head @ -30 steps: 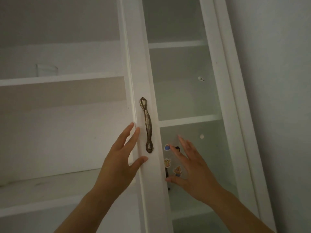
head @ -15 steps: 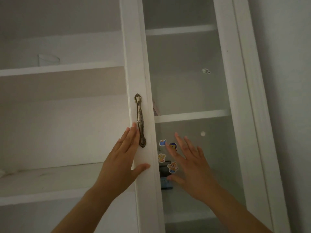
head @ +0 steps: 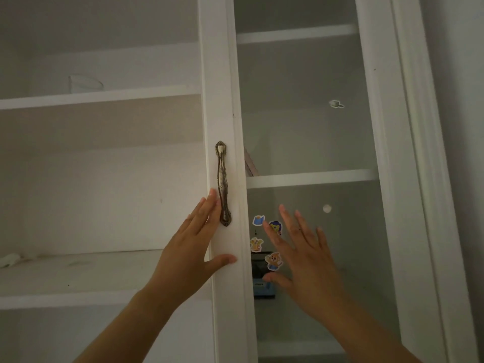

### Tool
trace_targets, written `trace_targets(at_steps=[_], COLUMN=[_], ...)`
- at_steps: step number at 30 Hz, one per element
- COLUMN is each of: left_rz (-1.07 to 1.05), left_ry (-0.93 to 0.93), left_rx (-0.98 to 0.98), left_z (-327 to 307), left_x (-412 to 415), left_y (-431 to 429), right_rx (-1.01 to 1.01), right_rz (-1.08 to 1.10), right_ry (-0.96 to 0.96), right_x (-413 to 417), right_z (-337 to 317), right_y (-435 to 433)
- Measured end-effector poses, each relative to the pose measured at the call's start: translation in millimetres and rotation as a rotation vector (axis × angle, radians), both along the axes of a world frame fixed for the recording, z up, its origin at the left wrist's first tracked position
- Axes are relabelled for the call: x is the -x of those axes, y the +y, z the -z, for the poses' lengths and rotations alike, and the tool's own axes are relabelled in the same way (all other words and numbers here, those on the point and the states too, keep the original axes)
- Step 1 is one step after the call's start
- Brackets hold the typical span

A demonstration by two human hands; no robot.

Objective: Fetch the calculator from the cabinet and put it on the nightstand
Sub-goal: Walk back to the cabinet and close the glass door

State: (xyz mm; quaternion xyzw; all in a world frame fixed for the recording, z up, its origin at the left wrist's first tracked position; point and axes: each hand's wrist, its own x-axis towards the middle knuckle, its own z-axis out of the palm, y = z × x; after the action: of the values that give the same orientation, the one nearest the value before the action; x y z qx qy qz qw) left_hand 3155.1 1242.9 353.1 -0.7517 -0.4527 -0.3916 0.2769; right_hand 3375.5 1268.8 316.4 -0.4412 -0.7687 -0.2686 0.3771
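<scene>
With fingers spread, the left hand (head: 188,254) and right hand (head: 305,260) are pressed on a glass door (head: 309,142); the calculator (head: 262,281) behind could be jolted.

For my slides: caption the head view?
Left hand on cabinet door; right hand open before the glass.

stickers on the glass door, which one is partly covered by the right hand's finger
The lion sticker, upper right of the four. A fingertip of the right hand crosses its left edge, while the blue sticker and the two orange animal stickers show whole.
</scene>
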Motion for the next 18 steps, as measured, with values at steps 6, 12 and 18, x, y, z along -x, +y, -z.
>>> trace_targets(at_steps=[6,12,18], left_rz=[-0.012,-0.02,-0.08], left_ry=[-0.005,-0.018,-0.05], left_rx=[0.003,-0.001,-0.088], left_z=[1,3,20], left_x=[1,-5,-17], left_y=[1,-7,-17], right_rx=[0.011,0.0,0.053], right_rz=[-0.023,0.0,-0.041], right_ry=[0.017,0.016,0.026], right_x=[0,1,0], right_z=[0,0,-4], right_y=[1,-1,-11])
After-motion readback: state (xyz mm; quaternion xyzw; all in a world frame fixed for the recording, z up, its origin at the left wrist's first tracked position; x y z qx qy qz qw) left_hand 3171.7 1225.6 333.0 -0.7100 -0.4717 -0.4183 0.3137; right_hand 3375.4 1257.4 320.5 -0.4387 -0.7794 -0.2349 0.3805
